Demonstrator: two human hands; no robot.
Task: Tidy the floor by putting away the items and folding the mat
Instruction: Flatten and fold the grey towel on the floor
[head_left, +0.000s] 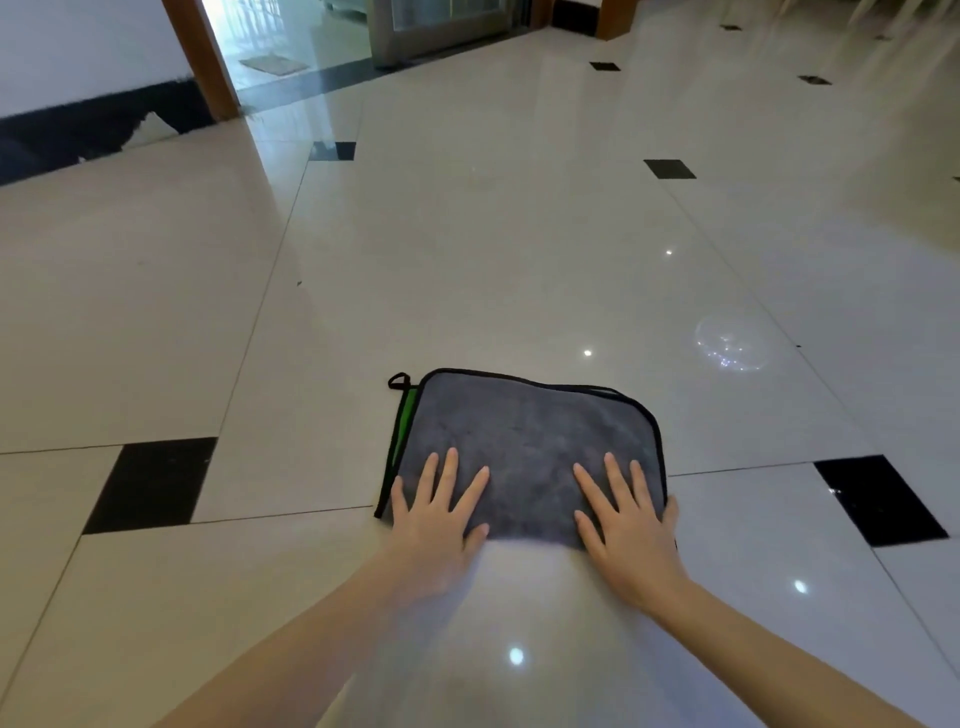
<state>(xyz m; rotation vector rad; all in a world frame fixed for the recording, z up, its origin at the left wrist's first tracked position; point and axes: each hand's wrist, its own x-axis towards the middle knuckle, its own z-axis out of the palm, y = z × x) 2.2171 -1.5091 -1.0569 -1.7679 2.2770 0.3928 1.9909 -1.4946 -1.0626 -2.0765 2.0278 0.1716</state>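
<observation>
A grey mat (524, 441) with black edging lies folded on the glossy tiled floor, a strip of its green underside and a small black loop showing along its left edge. My left hand (436, 514) lies flat on the mat's near left part, fingers spread and straight. My right hand (623, 525) presses flat on the near right part, fingers straight, its thumb side at the mat's right edge. Neither hand curls round anything.
The cream tile floor (467, 260) with small black inset squares stretches ahead and to both sides. A wooden door frame (202, 57) and a dark skirting strip stand at the far left, with a glass door beyond.
</observation>
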